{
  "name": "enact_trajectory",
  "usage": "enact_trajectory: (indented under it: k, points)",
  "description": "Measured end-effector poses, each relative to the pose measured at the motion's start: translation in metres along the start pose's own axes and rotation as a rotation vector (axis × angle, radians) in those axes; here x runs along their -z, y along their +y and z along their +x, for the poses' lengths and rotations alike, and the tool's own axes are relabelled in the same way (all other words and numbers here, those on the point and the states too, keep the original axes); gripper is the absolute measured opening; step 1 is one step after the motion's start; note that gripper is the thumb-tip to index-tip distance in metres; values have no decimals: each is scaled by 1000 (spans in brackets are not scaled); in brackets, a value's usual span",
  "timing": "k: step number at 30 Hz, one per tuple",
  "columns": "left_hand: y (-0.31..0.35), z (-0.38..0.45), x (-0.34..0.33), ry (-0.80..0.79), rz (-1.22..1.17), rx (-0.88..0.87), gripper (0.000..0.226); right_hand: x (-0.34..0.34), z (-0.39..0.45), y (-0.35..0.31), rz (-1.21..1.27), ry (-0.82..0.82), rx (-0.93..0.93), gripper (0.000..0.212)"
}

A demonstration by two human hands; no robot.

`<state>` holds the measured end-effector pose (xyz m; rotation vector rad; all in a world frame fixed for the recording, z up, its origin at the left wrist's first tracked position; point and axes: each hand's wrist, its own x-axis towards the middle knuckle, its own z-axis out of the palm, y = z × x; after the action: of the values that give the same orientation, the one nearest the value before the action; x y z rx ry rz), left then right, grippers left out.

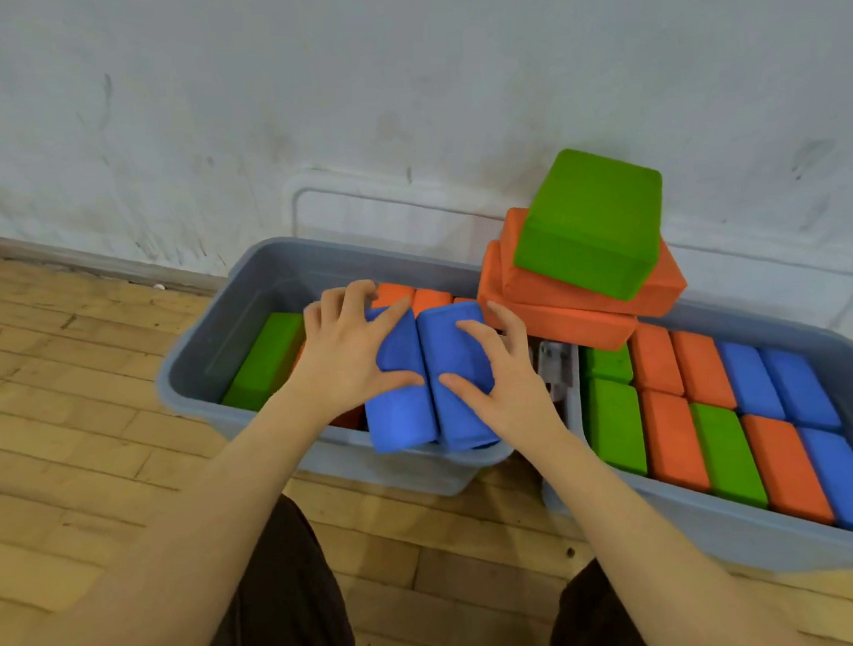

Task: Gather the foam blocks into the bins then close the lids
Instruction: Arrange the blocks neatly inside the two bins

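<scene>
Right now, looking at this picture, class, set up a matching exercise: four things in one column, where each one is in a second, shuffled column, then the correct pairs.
Things
1. green block
2. two blue blocks
3. left bin
4. lid

Places
A. leaning against the wall behind the left bin
B. on top of the orange stack
C. on the wooden floor, partly filled
D. under the left hand and right hand

Pairs: 1-B, 2-D, 3-C, 4-A
</scene>
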<state>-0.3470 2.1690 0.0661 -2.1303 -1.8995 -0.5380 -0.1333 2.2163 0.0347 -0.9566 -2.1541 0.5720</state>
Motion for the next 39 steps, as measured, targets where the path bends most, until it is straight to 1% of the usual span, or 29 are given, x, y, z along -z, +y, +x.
enact_trajectory:
  k: [2, 4, 6, 8, 9, 11, 13, 15, 17, 19, 21, 22, 23, 25, 28, 30, 33, 36, 39]
  points:
    - [1, -4, -4, 66, 93, 10, 87, -4, -4, -2, -43, 45, 17, 54]
    - [7, -12, -9, 105, 98, 42, 80, -3, -11, 2, -71, 46, 55, 56]
    - [14, -23, -13, 120, 91, 115, 67, 1, -15, 5, -59, -40, 62, 71]
    - [21, -32, -17, 72, 81, 214, 60, 6, -16, 4, -39, -189, 23, 93]
    - [24, -35, -19, 44, 58, 253, 58, 7, -16, 3, -51, -238, 18, 102]
    - [30, -40, -21, 24, -22, 268, 61, 9, -16, -1, -114, -300, 33, 116]
    - [32, -47, -24, 20, -73, 208, 67, 9, -19, -1, -185, -338, 59, 123]
    - [31, -58, -27, -3, -104, 126, 72, 11, -24, 3, -215, -324, 96, 117]
    - [30, -66, -28, -54, -88, 76, 81, 9, -30, 8, -180, -269, 156, 100]
    - [27, -66, -28, -117, -29, 74, 98, 6, -34, 11, -138, -213, 203, 80]
    - [27, -62, -29, -162, -4, 89, 108, 3, -36, 12, -154, -153, 251, 70]
    - [27, -60, -30, -168, -17, 82, 107, 2, -36, 11, -182, -118, 280, 67]
    - [28, -59, -31, -167, -39, 60, 101, 2, -35, 11, -213, -83, 307, 65]
    - [27, -56, -29, -153, -77, -11, 81, 3, -32, 9, -248, -9, 334, 60]
    - [17, -43, -19, -67, -125, -101, 66, 7, -17, 2, -301, 123, 327, 52]
    - [9, -31, -10, -27, -204, -118, 66, 9, -8, -4, -380, 190, 310, 53]
    - [3, -20, -4, -46, -307, -119, 68, 9, 2, -10, -454, 240, 255, 58]
    - [2, -10, -6, -60, -400, -96, 66, 11, 10, -7, -490, 245, 178, 55]
    - [-2, 1, -17, -95, -453, -50, 60, 9, 10, 4, -448, 210, 100, 53]
